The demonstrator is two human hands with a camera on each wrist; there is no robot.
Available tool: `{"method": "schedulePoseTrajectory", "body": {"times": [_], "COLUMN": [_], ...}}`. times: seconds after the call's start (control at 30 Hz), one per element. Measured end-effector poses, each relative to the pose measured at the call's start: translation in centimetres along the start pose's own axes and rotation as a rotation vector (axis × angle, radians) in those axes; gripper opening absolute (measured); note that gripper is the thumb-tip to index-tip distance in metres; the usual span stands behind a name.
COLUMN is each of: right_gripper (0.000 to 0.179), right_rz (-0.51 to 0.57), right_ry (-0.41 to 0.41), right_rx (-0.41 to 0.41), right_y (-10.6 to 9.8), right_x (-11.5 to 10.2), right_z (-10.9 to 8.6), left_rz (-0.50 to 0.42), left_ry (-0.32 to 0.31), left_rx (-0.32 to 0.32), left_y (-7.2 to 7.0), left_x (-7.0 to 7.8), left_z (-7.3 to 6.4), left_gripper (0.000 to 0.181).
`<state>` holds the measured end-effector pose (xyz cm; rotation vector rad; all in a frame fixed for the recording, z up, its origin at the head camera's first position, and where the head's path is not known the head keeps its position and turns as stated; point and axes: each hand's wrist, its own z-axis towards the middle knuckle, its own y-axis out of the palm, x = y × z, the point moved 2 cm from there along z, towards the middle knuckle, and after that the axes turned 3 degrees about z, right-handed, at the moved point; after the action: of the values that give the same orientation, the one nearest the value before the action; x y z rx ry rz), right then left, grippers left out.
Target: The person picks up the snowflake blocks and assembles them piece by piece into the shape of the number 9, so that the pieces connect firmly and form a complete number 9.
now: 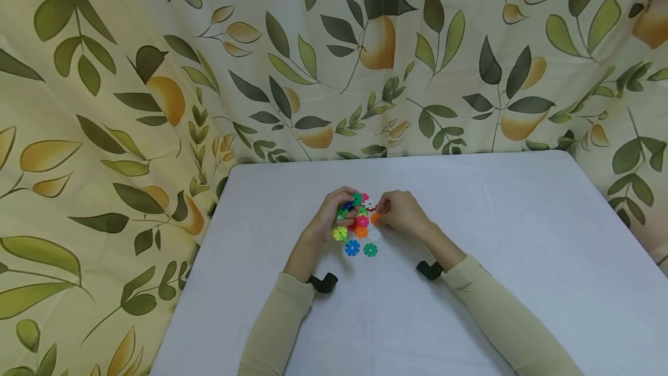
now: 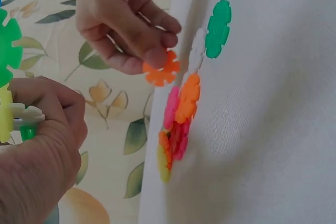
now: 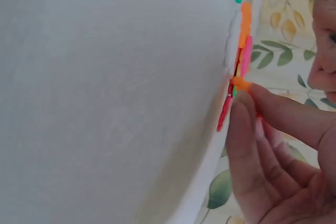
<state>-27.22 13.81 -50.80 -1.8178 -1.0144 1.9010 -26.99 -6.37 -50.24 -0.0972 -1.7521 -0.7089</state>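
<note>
One orange disc [image 2: 163,73] is pinched by right grip [image 1: 404,212]; left grip [image 1: 329,213] clasps several discs [image 2: 8,48]

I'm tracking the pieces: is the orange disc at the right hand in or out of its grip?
In: the left wrist view shows the right hand pinching the orange disc by its edge.
</note>
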Motion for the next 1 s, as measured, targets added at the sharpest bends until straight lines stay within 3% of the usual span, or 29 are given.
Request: {"method": "schedulePoseTrajectory", "body": {"times": [0.13,0.47,0.73,1.0], "right_gripper": [0.008,0.008,0.007,0.008], "right_rz": [0.088,0.236,0.375,0.381], "right_ry": [-0.067,-0.217,-0.23,-0.258], "right_rx": [0.084,0.239,0.258,0.284], "right_y": [-0.3,-1.3,-1.8,-1.7], "right_x": [-0.3,-1.7,-2.5,-2.3], "right_z": [-0.5,-1.6,-2.2,-2.1], "left_rz": [0.017,0.057,0.047,0.052], "left_ry": [-0.002,-0.007,-0.02,-0.044], "left_rx": [0.015,0.051,0.054,0.047], "left_y": [-0.1,-0.1,0.0,0.1], "left_x": [-0.1,-0.3,-0.5,-0.7], "left_z": [0.0,0.2,0.3,0.3], "left_gripper": [0.011,0.012,0.012,0.011]}}
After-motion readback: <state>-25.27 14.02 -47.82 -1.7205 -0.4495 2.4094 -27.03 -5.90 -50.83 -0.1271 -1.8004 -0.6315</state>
